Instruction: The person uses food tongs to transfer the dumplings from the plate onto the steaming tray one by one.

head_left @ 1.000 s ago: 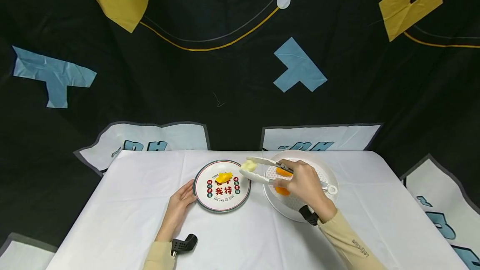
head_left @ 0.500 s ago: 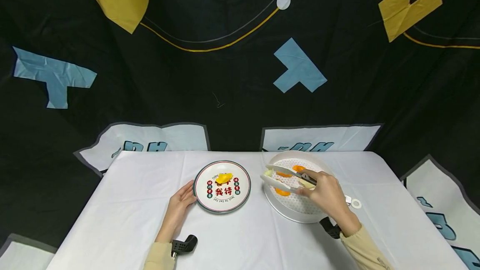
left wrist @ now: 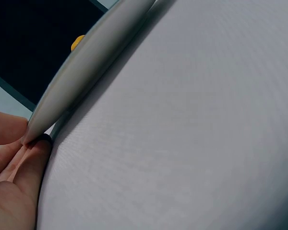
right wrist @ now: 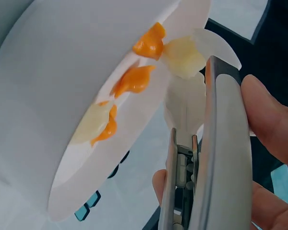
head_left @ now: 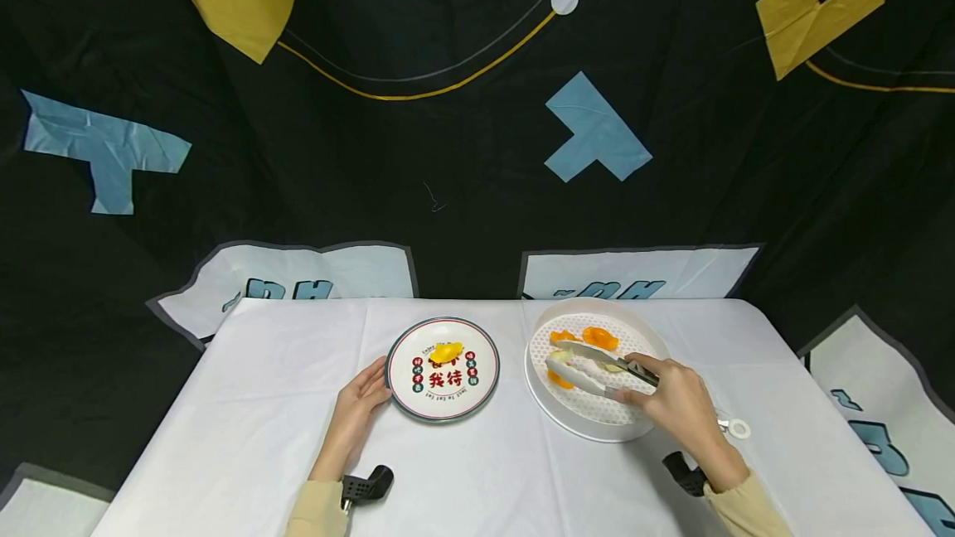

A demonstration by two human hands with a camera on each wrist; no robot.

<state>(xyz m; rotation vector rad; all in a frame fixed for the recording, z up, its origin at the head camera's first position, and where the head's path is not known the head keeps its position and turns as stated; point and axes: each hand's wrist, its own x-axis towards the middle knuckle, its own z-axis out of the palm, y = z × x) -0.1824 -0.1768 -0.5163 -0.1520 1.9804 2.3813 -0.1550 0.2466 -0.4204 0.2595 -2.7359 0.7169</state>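
My left hand (head_left: pixel 356 413) pinches the left rim of a round white plate (head_left: pixel 477 371) with red lettering; the left wrist view shows the thumb above the rim and fingers below. On the plate lies one yellow dumpling-shaped piece (head_left: pixel 446 353). My right hand (head_left: pixel 685 406) grips white-tipped tongs (head_left: pixel 582 379) over a round white tray (head_left: pixel 545 408) with a perforated liner. Between the tongs' tips is a pale yellow piece (right wrist: pixel 184 56). Orange pieces (head_left: pixel 600 338) and another pale piece (right wrist: pixel 92 123) lie in the tray.
A white cloth (head_left: pixel 477 479) covers the table. The tongs' ring end (head_left: pixel 739 429) sticks out past my right hand. Behind the table hangs a black curtain (head_left: pixel 418 172) with yellow and blue shapes.
My right hand has moved right with the tongs and the pale yellow piece, from beside the plate's right rim to over the tray. My left hand and the plate stay put.
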